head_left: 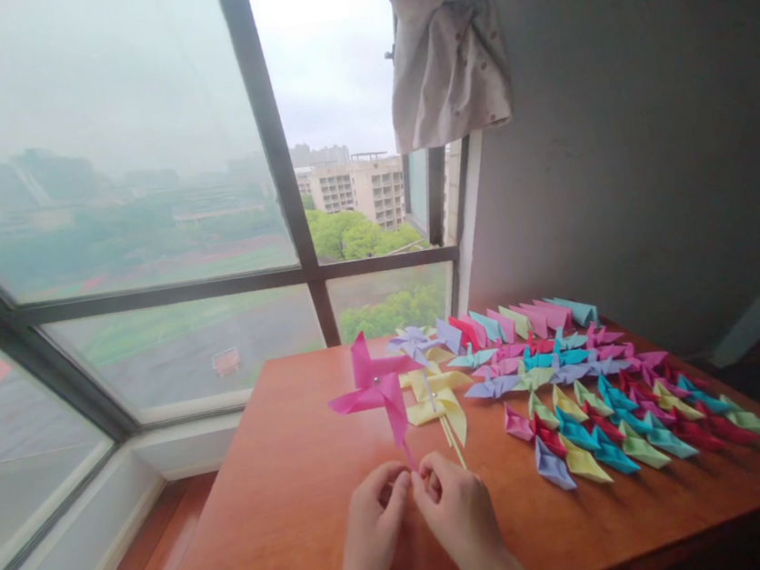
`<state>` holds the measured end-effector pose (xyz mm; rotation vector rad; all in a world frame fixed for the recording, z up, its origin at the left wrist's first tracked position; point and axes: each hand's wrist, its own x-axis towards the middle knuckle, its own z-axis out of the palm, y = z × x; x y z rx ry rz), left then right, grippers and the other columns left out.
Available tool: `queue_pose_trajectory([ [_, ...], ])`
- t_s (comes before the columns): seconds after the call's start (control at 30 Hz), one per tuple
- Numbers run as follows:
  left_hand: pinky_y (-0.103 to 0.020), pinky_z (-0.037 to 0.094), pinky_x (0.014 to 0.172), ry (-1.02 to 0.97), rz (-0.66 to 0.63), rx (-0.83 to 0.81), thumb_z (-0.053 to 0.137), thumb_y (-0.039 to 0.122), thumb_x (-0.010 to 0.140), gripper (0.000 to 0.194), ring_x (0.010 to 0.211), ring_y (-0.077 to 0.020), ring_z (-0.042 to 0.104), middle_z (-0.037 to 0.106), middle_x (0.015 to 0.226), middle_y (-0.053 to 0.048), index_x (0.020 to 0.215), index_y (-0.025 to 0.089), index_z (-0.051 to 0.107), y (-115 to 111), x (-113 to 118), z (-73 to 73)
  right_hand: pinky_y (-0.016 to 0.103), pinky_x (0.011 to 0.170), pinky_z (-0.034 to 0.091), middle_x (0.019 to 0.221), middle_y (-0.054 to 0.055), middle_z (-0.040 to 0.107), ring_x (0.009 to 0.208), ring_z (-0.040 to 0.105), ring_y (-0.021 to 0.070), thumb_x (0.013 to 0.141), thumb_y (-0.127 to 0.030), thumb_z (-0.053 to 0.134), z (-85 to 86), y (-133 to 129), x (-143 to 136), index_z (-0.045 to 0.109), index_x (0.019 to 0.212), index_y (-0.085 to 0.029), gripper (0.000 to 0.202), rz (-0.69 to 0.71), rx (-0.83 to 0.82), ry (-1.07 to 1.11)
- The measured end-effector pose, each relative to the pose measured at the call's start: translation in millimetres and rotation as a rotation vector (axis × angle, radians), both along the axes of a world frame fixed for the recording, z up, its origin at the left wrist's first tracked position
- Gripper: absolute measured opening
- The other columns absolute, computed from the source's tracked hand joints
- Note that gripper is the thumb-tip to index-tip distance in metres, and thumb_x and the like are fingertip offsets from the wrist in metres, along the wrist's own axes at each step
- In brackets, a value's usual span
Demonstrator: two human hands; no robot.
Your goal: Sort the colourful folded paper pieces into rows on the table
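Note:
Between my two hands, above the front of the wooden table, a magenta paper pinwheel (378,382) stands upright on a thin pink stick. My left hand (377,511) pinches the stick between thumb and fingers. Right beside it, my right hand (456,501) is also closed on the stick, the fingertips of both hands almost touching. The stick's lower part is mostly hidden by the fingers. Just behind lies a yellow paper pinwheel (437,395) with pale yellow sticks, and farther back a lavender pinwheel (415,342).
Rows of folded paper boats (614,441) and paper cranes (540,360) cover the right of the wooden table (275,507). More folded paper pieces (528,321) line its back edge. Windows (135,185) stand behind and left; a tied curtain (448,67) hangs above, by a grey wall (629,128).

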<state>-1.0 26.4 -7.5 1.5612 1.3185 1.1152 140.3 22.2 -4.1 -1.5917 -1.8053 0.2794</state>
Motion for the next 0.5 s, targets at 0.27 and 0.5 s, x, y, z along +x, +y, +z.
queue_pose_trajectory([
  [0.27,-0.026,0.05,0.062,-0.167,0.102,-0.106,0.064,0.055,0.078,0.04,0.066,-0.02,0.063,0.065,0.062,-0.002,0.076,0.015,0.068,4,-4,7.8,0.022,0.057,0.033,0.066,-0.001,0.067,0.06,0.063,0.0126,0.091,-0.023,0.05,2.8,-4,-18,0.064,0.08,-0.022,0.018,0.105,-0.009,0.043],
  [0.5,-0.028,0.049,0.066,0.295,0.295,-0.01,0.048,0.054,0.083,0.044,0.07,-0.0224,0.065,0.071,0.07,-0.006,0.076,0.016,0.069,42,-65,18.3,0.022,0.061,0.04,0.067,0.001,0.066,0.061,0.063,0.0146,0.097,-0.035,0.04,-11.8,3,27,0.066,0.087,-0.021,0.031,0.07,0.005,0.211],
])
